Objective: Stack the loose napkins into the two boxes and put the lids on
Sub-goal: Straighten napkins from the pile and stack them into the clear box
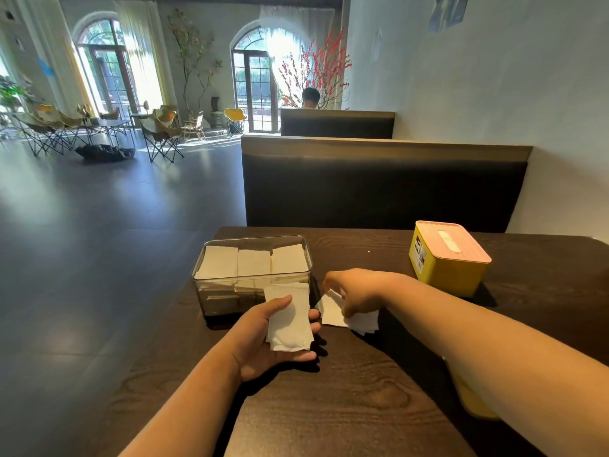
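A clear plastic box [211, 291] stands lidless on the dark wooden table [329, 407], with three rows of white napkins [253, 262] inside. My left hand [263, 341] is palm up just in front of it, holding a small stack of napkins [288, 319] under the thumb. My right hand [357, 296] reaches in from the right and pinches loose napkins [333, 313] lying on the table beside the clear box. A yellow box [445, 268] with a pink slotted lid on top sits at the far right.
A yellow object [474, 404] shows partly under my right forearm. A dark padded bench back [379, 186] stands behind the table, with a wall to the right. The table's left edge drops to open floor. A person sits far off.
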A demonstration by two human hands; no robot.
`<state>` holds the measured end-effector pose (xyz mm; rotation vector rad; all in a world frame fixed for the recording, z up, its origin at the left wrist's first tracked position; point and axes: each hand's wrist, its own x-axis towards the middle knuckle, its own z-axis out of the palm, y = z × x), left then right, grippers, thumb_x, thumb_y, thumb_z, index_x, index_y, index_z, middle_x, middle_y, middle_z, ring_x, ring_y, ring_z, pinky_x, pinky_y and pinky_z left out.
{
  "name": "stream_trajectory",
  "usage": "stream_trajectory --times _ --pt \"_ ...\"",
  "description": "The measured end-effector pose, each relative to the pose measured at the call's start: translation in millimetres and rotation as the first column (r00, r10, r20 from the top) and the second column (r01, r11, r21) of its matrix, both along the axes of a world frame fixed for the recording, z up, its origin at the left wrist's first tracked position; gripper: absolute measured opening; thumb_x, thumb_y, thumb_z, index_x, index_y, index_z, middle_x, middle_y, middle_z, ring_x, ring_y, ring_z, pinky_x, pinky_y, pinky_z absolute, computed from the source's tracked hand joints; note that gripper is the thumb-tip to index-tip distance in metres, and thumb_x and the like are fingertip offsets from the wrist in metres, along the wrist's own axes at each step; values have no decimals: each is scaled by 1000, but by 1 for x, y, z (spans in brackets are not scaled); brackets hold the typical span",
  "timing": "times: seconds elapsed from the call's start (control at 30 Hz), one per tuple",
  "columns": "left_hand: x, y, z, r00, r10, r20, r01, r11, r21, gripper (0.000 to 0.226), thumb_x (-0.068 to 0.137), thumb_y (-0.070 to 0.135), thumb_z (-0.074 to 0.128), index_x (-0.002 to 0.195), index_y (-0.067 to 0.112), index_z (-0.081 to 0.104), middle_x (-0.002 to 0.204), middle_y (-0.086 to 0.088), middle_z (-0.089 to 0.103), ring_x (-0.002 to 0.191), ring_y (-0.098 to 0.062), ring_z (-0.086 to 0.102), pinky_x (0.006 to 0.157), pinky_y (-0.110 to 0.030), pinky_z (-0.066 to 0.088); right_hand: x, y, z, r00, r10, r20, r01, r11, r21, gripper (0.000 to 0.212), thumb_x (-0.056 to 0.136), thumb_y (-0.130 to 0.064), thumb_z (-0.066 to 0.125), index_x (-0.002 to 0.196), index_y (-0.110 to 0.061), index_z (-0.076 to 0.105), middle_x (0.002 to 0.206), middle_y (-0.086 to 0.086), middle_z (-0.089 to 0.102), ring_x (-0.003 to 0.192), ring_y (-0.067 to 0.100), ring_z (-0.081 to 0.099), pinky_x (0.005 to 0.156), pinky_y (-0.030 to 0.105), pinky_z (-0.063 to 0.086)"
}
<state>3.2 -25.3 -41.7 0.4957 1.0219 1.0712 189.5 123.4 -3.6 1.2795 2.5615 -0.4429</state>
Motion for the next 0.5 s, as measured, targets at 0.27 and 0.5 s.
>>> stream_trajectory --times 0.27,0.5 --pt "3 -1 4 1000 -2 -10 2 1000 -7 36 105 35 54 129 10 63 122 -15 76 117 -32 71 95 -59 57 1 3 -4 998 -44 -48 43 999 -25 37 91 -22 74 122 -27 55 118 0 60 101 18 60 80 31 57" --pt "2 0 3 1000 -3 -24 3 1000 -16 38 105 36 54 133 11 61 122 -15 76 116 -31 72 92 -57 59 3 -2 1 999 -45 -6 45 999 -25 45 85 -36 82 119 -25 55 110 -1 61 98 17 61 83 33 59"
